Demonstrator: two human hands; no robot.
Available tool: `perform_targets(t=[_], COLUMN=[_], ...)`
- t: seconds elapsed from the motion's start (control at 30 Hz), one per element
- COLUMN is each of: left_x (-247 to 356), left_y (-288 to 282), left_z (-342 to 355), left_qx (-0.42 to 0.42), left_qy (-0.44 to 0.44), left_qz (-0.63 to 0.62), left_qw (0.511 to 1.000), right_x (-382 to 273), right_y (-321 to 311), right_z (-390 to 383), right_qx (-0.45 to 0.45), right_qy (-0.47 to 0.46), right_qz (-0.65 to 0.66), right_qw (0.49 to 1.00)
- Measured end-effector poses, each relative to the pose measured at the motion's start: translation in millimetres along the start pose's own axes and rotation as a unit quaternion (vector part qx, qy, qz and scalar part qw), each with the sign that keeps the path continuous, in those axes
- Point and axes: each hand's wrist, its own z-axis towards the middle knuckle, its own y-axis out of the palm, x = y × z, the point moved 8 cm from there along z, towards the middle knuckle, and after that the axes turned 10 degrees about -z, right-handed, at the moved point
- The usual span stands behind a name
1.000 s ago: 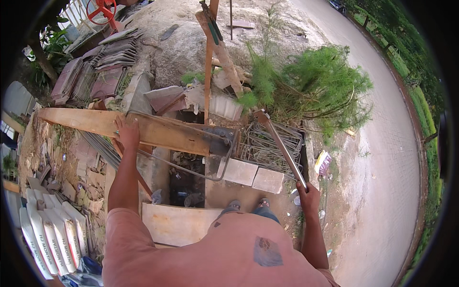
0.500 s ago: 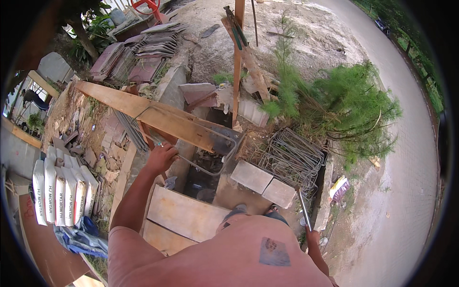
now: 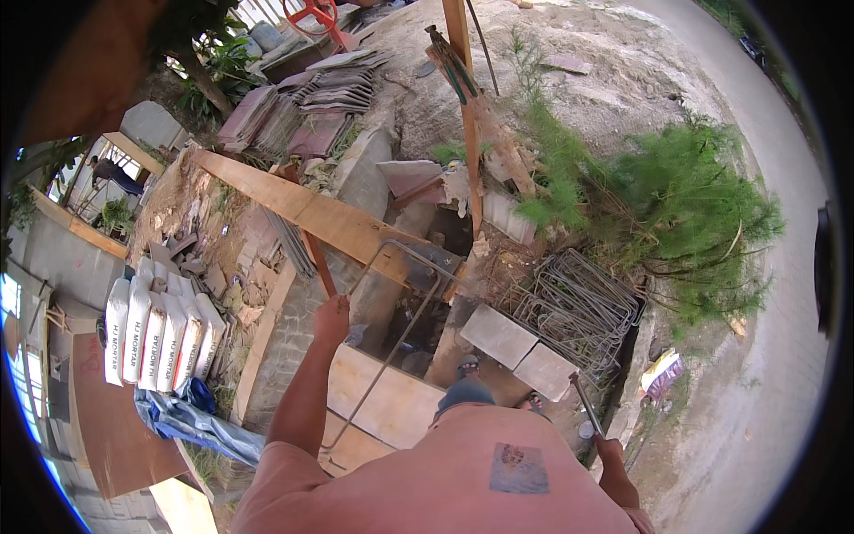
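Observation:
My left hand (image 3: pixel 331 320) is closed round a thin steel rod (image 3: pixel 390 356), bent into an angular frame. One bend of it lies over the end of the wooden beam (image 3: pixel 307 209), by a dark plate; a long side runs down past my left forearm. Low on the right, my right hand (image 3: pixel 609 450) grips a silver metal bar tool (image 3: pixel 586 403) with a dark upper end. That end is beside two pale concrete blocks (image 3: pixel 499 335). A pile of bent steel rod frames (image 3: pixel 578 303) lies just beyond the blocks.
White bags (image 3: pixel 165 334) stand at left above a blue tarp (image 3: pixel 191 423). Light boards (image 3: pixel 378 392) lie before me, beside a trench (image 3: pixel 414 334). An upright wooden post (image 3: pixel 471 160), leafy green branches (image 3: pixel 676 209) and stacked tiles (image 3: pixel 307 116) are farther off. A person (image 3: pixel 116 175) is far left.
The steel rod frame has turned, so its long side now reaches down beside my left arm. My left hand is lower relative to the beam. The view has shifted; my right hand keeps the bar.

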Motion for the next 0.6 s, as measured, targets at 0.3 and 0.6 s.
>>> perform_targets(t=[0.3,0.6], left_x=[-10.9,-13.8], left_y=[37.4,38.2], left_z=[8.3,31.6], left_qx=[-0.086,-0.142], left_qy=[-0.018,0.007], left_qz=[-0.044,-0.035], left_qw=[0.995,0.989], right_x=[-109.9,-205.6], right_y=[-101.9,-208.0], right_z=[-15.2,-122.4], right_qx=[0.117,0.143], right_qy=[-0.131,-0.296], right_qz=[0.087,0.169], right_qw=[0.981,0.929])
